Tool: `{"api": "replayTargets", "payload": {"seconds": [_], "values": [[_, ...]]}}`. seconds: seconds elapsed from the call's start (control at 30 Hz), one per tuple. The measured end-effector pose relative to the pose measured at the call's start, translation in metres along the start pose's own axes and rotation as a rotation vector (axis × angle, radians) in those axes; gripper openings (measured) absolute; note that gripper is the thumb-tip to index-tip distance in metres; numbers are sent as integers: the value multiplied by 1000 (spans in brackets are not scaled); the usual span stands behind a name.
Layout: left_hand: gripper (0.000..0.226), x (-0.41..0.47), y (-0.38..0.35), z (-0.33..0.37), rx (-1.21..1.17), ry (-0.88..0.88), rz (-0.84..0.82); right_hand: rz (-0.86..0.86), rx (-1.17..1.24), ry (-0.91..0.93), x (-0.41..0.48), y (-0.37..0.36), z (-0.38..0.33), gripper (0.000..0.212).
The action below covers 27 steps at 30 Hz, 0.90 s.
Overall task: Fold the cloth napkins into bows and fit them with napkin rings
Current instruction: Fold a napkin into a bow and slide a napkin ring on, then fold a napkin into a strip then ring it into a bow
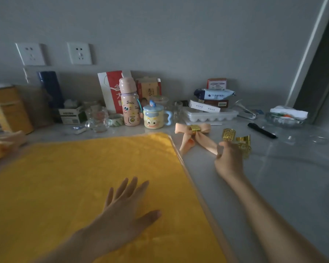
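Observation:
A large yellow cloth napkin (80, 179) lies spread flat on the pale table. My left hand (122, 211) rests on it, palm down with straight fingers. A peach napkin bow (193, 138) with a gold ring round its middle lies beyond the yellow napkin's far right corner. My right hand (229, 160) reaches to a cluster of loose gold napkin rings (237, 142) just right of the bow, its fingertips among them. Whether it holds one is hidden by the hand. More yellow and peach cloth (0, 147) lies at the far left edge.
Along the wall stand a pink bottle (128, 103), a cartoon mug (154, 116), glasses, boxes, a white egg tray (210, 115) and a pack of wipes. A black pen (261, 130) and a glass dish (285, 118) lie at right.

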<state>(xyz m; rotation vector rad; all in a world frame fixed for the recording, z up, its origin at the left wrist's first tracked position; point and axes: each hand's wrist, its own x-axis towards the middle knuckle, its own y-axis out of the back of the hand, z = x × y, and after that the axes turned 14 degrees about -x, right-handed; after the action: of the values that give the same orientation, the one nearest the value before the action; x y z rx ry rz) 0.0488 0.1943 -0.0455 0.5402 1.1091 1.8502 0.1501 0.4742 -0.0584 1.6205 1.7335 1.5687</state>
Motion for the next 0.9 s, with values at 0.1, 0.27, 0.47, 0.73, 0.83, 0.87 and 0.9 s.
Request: {"api": "replayTargets", "payload": {"seconds": [0.1,0.27,0.47,0.73,0.83,0.87,0.9], "values": [[127,-36,3,-5,12,-21,-28,-63,68,-29,-21,20,-5,27],[100,-78,-11,9,-1,-79,-134,-293,19,12,-51,43,-28,37],[70,-95,-31,10,59,-173,-95,-381,195,-27,-84,63,-45,31],[46,-94,-27,8,-41,-174,-70,-628,212,158,-123,95,-51,40],[44,-96,-14,12,-260,-110,-116,-715,73,313,-129,103,-51,60],[45,-98,-7,13,-379,-75,-145,-728,49,365,-130,103,-49,64],[45,-103,-1,11,-516,-36,-161,-746,68,403,-133,104,-51,65]]}}
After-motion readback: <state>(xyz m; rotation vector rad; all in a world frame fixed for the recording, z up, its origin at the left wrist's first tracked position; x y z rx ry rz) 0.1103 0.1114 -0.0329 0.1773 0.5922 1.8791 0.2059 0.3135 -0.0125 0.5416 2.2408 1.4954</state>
